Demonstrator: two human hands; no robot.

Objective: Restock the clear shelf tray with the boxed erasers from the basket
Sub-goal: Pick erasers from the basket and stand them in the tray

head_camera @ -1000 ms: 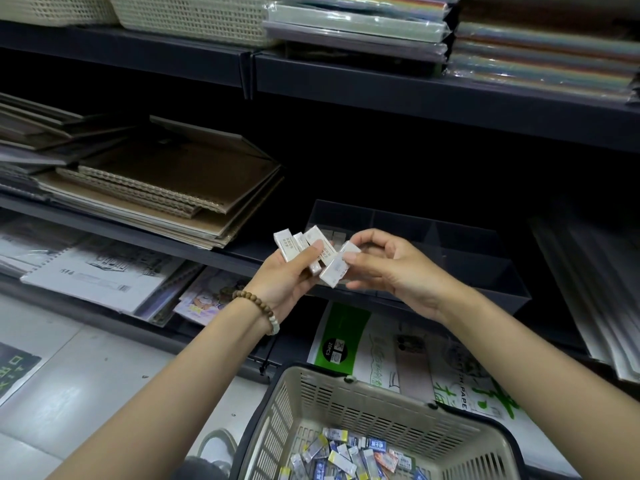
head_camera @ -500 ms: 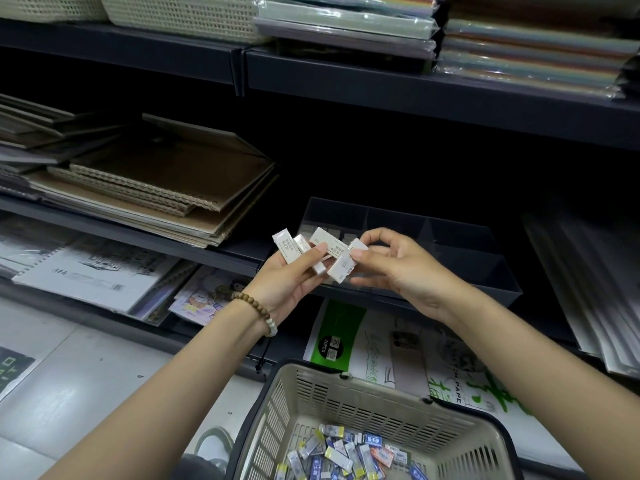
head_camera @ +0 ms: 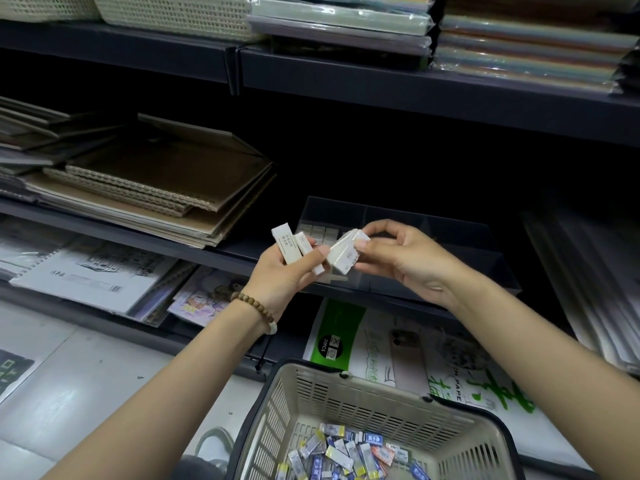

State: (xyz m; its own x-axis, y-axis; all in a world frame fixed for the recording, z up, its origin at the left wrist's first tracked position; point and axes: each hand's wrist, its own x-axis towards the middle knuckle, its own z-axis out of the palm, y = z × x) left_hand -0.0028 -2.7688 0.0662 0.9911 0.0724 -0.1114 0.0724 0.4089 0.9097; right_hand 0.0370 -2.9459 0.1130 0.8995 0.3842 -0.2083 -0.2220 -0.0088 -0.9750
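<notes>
My left hand (head_camera: 289, 271), with a bead bracelet at the wrist, grips a few white boxed erasers (head_camera: 291, 247) fanned upward. My right hand (head_camera: 401, 258) pinches one or two more white eraser boxes (head_camera: 343, 255) between thumb and fingers, just right of the left hand's bunch. Both hands hover in front of the clear shelf tray (head_camera: 450, 233), whose left compartment holds a row of white erasers (head_camera: 318, 233). The beige basket (head_camera: 311, 386) sits below, with several loose boxed erasers (head_camera: 346, 452) on its bottom.
Brown spiral sketchbooks (head_camera: 166, 188) are stacked on the shelf left of the tray. Sketch pads (head_camera: 90, 275) and paper packs (head_camera: 398, 348) lie on the lowest shelf. Wrapped coloured paper (head_camera: 519, 43) and woven baskets (head_camera: 166, 12) fill the top shelf.
My right hand has pulled its eraser boxes a little to the right and away from the left hand's bunch. The hands have drifted slightly toward the tray.
</notes>
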